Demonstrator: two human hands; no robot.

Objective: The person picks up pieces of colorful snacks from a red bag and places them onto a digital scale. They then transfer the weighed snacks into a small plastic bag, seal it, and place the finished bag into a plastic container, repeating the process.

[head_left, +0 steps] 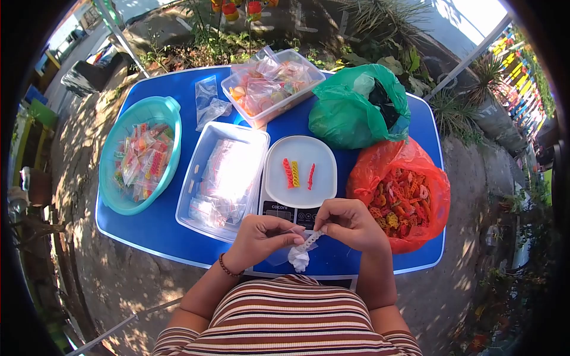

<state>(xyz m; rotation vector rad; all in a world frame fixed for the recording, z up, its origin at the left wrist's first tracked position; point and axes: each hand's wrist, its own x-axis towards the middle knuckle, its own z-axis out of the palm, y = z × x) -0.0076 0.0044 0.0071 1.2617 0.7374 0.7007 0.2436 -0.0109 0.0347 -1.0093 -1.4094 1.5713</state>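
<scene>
Pinching from the left, the left hand [261, 237] closes on a white twisted spiral piece [309, 242] above the blue plastic worktop [148, 237]; the right hand [351, 224] clamps its other end. Judged step: bagging one piece; the next move calls for an opened bag mouth.

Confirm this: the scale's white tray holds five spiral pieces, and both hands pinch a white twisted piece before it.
Wrong count: the head view shows three spiral pieces on the white tray, not five. The left hand and right hand do pinch a white twisted piece in front of it.
</scene>
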